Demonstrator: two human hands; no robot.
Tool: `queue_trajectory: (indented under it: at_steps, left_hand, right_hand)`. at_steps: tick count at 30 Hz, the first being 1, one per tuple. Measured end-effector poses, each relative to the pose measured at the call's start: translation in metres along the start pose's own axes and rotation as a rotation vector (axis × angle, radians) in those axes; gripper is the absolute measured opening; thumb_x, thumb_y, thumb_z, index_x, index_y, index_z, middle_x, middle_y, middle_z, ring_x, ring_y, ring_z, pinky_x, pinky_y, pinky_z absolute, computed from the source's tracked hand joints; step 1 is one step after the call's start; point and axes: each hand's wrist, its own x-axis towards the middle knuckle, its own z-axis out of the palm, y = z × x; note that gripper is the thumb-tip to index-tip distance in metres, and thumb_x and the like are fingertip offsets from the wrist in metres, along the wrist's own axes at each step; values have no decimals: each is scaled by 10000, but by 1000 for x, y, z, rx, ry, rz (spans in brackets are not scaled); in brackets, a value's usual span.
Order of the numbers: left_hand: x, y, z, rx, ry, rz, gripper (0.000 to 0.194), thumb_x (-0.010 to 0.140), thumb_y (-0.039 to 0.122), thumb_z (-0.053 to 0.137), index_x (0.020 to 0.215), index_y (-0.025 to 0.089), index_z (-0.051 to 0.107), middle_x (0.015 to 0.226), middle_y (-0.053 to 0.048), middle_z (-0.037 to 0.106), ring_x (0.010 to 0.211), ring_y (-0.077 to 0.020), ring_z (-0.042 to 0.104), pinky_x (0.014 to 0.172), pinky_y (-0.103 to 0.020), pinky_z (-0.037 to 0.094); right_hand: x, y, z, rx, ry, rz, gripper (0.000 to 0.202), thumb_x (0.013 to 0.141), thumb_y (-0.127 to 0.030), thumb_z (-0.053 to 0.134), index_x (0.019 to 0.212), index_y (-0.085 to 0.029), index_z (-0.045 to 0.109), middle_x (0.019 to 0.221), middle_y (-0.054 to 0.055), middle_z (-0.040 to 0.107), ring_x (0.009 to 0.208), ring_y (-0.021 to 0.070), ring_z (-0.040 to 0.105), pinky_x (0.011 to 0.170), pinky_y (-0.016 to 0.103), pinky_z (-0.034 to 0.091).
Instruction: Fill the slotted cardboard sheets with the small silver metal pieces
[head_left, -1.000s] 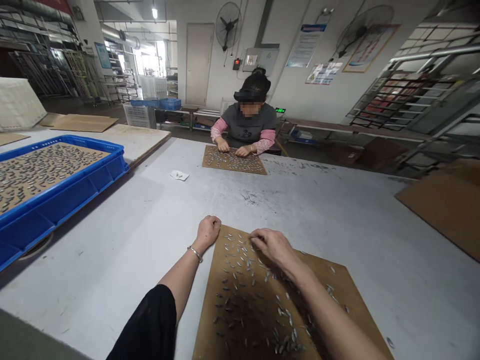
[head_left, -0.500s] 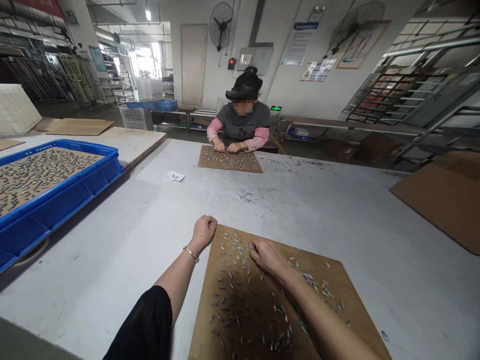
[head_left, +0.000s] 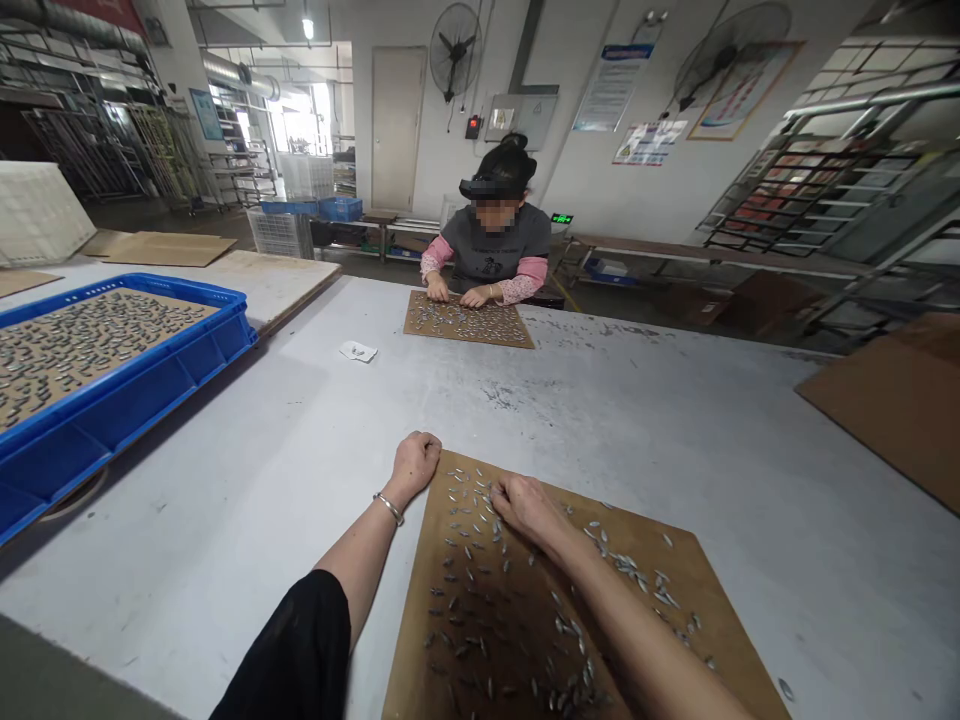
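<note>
A brown cardboard sheet (head_left: 420, 640) lies on the table before me, strewn with many small silver, leaf-shaped metal pieces (head_left: 566, 625). My left hand (head_left: 417, 462), with a bracelet at the wrist, is closed at the sheet's far left corner; its fingertips are partly hidden there. Over the far part of the sheet, my right hand (head_left: 525, 508) pinches thumb and fingers together low among the pieces, at a metal piece by the fingertips. Pieces on the left lie spaced in loose rows, while those near me and to the right are bunched. My right forearm covers part of the sheet.
Across the white table (head_left: 322, 430) a co-worker (head_left: 491, 240) bends over another cardboard sheet (head_left: 469, 338) with similar pieces. At left stands a blue tray (head_left: 150, 400) holding a filled sheet. A white scrap (head_left: 358, 351) lies mid-table, and a large cardboard piece (head_left: 892, 400) stands at right.
My right hand has shifted slightly left relative to the sheet, still pinched. My left hand stays at the corner. The whole view has swung a little to the left.
</note>
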Motion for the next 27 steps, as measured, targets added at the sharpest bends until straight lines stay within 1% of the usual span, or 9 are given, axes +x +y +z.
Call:
queue_trajectory:
  at_steps: [5, 8, 10, 12, 15, 18, 21, 24, 27]
  left_hand:
    - [0, 0, 2, 1, -1, -1, 237, 931, 165, 517, 870, 203, 742, 943, -71, 738, 895, -210, 675, 850, -324, 526]
    - [0, 0, 2, 3, -1, -4, 226, 929, 162, 526, 869, 202, 740, 934, -68, 734, 890, -208, 672, 851, -322, 524]
    - [0, 0, 2, 4, -2, -6, 224, 932, 165, 526, 873, 200, 739, 933, -69, 733, 890, -209, 670, 847, -321, 522]
    - [0, 1, 1, 8, -4, -7, 226, 934, 167, 522, 874, 198, 738, 933, -71, 732, 892, -209, 668, 844, -319, 520]
    - [0, 1, 1, 14, -7, -4, 231, 931, 159, 519, 873, 197, 739, 932, -70, 733, 895, -208, 668, 847, -318, 518]
    - [0, 1, 2, 22, -10, 1, 233, 929, 158, 519, 879, 195, 744, 935, -73, 735, 897, -210, 669, 852, -322, 517]
    - [1, 0, 3, 27, -10, 5, 239, 933, 162, 516, 884, 195, 748, 937, -74, 737, 893, -209, 669, 852, -323, 517]
    - [1, -1, 3, 29, -11, 6, 242, 933, 159, 517, 876, 199, 749, 931, -72, 738, 897, -207, 671, 853, -317, 517]
    - [2, -1, 3, 28, -11, 5, 242, 935, 167, 519, 868, 197, 749, 932, -76, 738, 896, -209, 674, 847, -315, 520]
  right_hand:
    - [-2, 6, 1, 13, 19, 39, 208, 896, -186, 516, 715, -193, 618, 738, 52, 659, 702, 160, 550, 626, 266, 287]
    - [-4, 7, 1, 13, 70, -25, 171, 900, -180, 508, 790, -183, 640, 809, 56, 668, 779, 166, 573, 677, 257, 323]
    - [-5, 3, 1, 9, 81, -77, 190, 920, -192, 497, 793, -182, 637, 841, 61, 670, 808, 167, 582, 693, 256, 328]
    - [-5, -1, 1, -2, 51, -62, 225, 932, -212, 495, 746, -187, 619, 809, 61, 664, 766, 164, 573, 657, 261, 308]
    - [-3, -6, 0, -19, 5, -19, 238, 914, -212, 503, 692, -198, 586, 739, 50, 647, 690, 159, 550, 605, 271, 274]
    - [-4, -6, 0, -18, 57, -74, 210, 901, -193, 487, 707, -202, 566, 754, 53, 654, 705, 161, 560, 635, 268, 313]
    - [-14, -6, -1, 45, 123, -168, 182, 897, -178, 453, 748, -212, 552, 780, 45, 669, 715, 159, 567, 682, 266, 358]
    - [-30, -7, 1, 114, 122, -212, 156, 876, -182, 455, 745, -230, 527, 745, 21, 658, 668, 156, 560, 668, 269, 374]
    - [-50, -6, 9, 155, 122, -233, 138, 870, -182, 461, 758, -238, 520, 731, 12, 642, 669, 166, 579, 657, 272, 390]
